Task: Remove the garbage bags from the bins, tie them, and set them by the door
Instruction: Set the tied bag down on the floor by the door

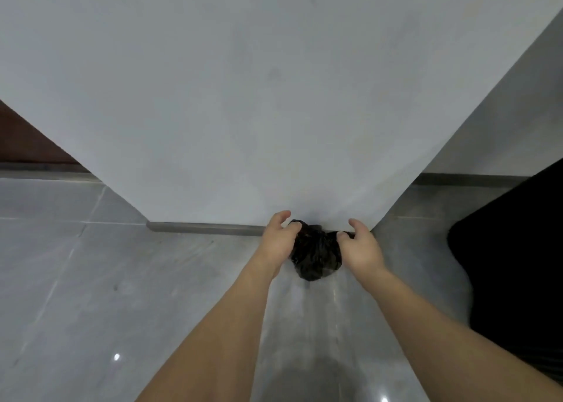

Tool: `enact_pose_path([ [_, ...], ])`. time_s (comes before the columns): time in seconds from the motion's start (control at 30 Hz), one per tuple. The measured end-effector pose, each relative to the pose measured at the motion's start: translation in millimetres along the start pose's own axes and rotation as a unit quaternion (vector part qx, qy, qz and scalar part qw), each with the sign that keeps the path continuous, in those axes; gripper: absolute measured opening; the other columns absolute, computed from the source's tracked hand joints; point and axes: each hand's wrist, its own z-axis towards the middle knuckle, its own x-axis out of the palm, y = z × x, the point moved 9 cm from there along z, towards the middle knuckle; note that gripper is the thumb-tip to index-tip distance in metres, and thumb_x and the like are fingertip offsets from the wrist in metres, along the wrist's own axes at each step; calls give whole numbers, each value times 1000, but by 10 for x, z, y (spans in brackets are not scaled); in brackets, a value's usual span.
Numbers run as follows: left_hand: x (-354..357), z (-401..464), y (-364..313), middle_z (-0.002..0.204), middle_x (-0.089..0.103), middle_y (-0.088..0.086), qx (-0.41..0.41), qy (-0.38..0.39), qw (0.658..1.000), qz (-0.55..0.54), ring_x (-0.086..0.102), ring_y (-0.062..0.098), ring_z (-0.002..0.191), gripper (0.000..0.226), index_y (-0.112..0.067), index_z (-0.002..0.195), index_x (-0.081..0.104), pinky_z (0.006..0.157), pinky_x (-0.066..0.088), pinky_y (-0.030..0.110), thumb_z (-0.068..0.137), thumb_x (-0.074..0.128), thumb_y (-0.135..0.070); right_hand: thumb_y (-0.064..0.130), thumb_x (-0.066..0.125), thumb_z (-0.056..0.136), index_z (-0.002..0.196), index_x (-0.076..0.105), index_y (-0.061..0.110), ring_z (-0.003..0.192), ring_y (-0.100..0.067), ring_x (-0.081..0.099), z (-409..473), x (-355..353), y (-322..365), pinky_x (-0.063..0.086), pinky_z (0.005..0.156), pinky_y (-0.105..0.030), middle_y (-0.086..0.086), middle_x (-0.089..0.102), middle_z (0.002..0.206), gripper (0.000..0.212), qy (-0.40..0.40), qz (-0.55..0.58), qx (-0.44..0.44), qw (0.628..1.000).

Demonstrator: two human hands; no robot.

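Bag held at the wall's foot

Down by the skirting of the grey wall (274, 97), a small black garbage bag (315, 254) sits between both hands above the tiled floor (91, 279). Left hand (278, 238) and right hand (361, 246) each curl their fingers into its plastic, thumbs raised

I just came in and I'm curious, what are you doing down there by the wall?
A person is working with a small black garbage bag, held between both hands low over the grey tiled floor, near the foot of a white wall. The left hand and the right hand each grip one side of the bag's top with curled fingers. It looks like the bag is being tied. Whether a knot is finished cannot be told.
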Motion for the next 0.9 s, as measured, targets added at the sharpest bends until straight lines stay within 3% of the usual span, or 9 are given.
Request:
enact_pose_path([
  [0.13, -326, -746, -870, 143, 48, 2, 52, -56, 990, 116, 47, 19, 128, 43, -19, 141, 46, 109, 37, 34, 100, 45, -33, 18, 44, 97, 146, 36, 7, 139, -26, 37, -641, -491, 875, 28, 115, -36, -12, 39, 152, 51, 0, -78, -51, 996],
  [0.3, -740, -2084, -2602, 153, 38, 5, 162, -93, 953, 238, 34, 17, 140, 46, -11, 145, 39, 114, 23, 26, 105, 34, -32, 27, 43, 100, 151, 23, 4, 148, -22, 17, -1700, -1211, 2382, 12, 120, -32, -11, 21, 160, 59, 50, -178, -138, 973],
  [0.5, -1247, -4068, -4780, 159, 26, 10, 293, -175, 849, 404, 20, 22, 147, 49, -5, 147, 35, 121, 14, 34, 105, 32, -30, 32, 37, 102, 152, 14, 3, 149, -25, 9, -3234, -2446, 4452, 8, 120, -34, -13, 12, 162, 62, 45, -273, -234, 932],
  [0.67, -1667, -5466, -6410, 161, 20, 11, 375, -284, 746, 471, 12, 25, 150, 53, -5, 149, 29, 121, 9, 40, 105, 30, -34, 32, 35, 101, 153, 7, 2, 149, -28, 1, -4342, -3406, 6044, 3, 121, -38, -15, 4, 162, 66, -41, -310, -351, 883],
  [0.77, -1798, -5870, -6801, 162, 14, 8, 381, -298, 702, 522, 5, 24, 150, 56, -8, 152, 24, 122, 6, 40, 105, 25, -39, 33, 34, 101, 153, 2, 2, 149, -28, -4, -4736, -3522, 6443, 0, 121, -39, -14, -1, 162, 68, -68, -310, -383, 868],
  [0.9, -1960, -6178, -6757, 163, 9, 7, 354, -306, 683, 561, 1, 23, 151, 59, -10, 154, 15, 122, 3, 41, 104, 22, -41, 34, 32, 101, 153, 1, 3, 150, -27, -6, -5102, -3411, 6592, -1, 121, -40, -13, -3, 162, 68, -55, -356, -412, 837],
])
